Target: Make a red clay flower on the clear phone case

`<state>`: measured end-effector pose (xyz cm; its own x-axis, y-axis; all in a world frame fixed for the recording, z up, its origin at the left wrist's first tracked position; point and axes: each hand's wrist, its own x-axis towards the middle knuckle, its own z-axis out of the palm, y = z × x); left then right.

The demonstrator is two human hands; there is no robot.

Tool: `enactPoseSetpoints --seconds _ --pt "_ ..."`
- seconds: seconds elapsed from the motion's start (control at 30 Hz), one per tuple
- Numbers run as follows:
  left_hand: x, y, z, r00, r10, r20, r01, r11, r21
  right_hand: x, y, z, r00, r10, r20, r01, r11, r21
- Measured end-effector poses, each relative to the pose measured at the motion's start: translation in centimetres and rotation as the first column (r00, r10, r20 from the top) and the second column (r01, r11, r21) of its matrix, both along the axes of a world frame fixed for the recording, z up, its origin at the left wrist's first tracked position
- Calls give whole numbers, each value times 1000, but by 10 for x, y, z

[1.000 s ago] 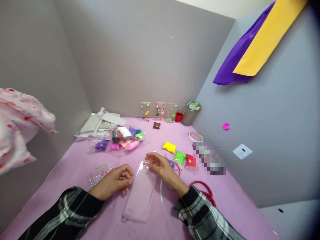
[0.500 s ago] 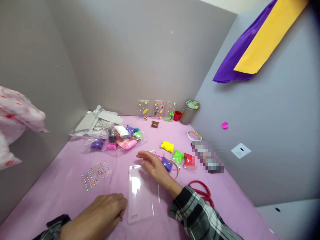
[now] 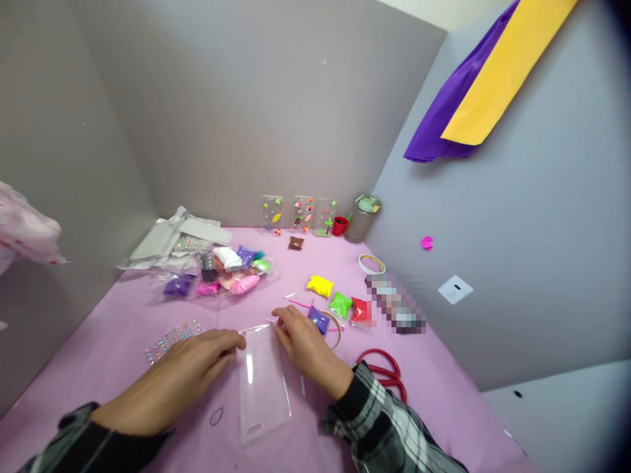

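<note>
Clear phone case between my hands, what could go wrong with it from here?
The clear case is held, if at all, only near its top corners, so it might slip or swivel.

The left hand reaches across part of the gem sticker sheet; if it drags, it could shift the sheet.

The right hand is close beside the violet packet and the tape roll, so a sideways move may knock either.

A clear, colourless plastic phone case (image 3: 263, 387), undecorated, with a small slot near its closer end, points lengthwise away from the viewer, left of the red scissor handles (image 3: 387, 376). White glare streaks its upper left.
</note>
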<state>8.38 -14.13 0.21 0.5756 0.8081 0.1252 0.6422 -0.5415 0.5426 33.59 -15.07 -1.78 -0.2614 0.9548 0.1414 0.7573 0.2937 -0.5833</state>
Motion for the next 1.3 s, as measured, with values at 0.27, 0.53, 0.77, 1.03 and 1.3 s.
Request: enactPoseSetpoints --seconds 0.27,0.53,0.77,1.03,1.3 --pt "34 -12 -43 993 19 -119 -26 998 -61 0 -2 -4 997 74 32 -72 996 -55" --pt "23 -4 -57 1000 -29 0 28 993 -115 -2 6 -15 971 -15 -240 10 1000 -19" --pt "14 4 -41 997 39 65 -36 998 -50 2 14 -20 943 -73 -325 82 996 15" --pt "-79 43 -16 906 422 3 -422 905 52 11 17 -9 922 -141 -360 171 984 50" --pt "-83 46 -50 905 380 -190 -393 919 -35 -5 5 -6 954 -14 -300 12 1000 -9"
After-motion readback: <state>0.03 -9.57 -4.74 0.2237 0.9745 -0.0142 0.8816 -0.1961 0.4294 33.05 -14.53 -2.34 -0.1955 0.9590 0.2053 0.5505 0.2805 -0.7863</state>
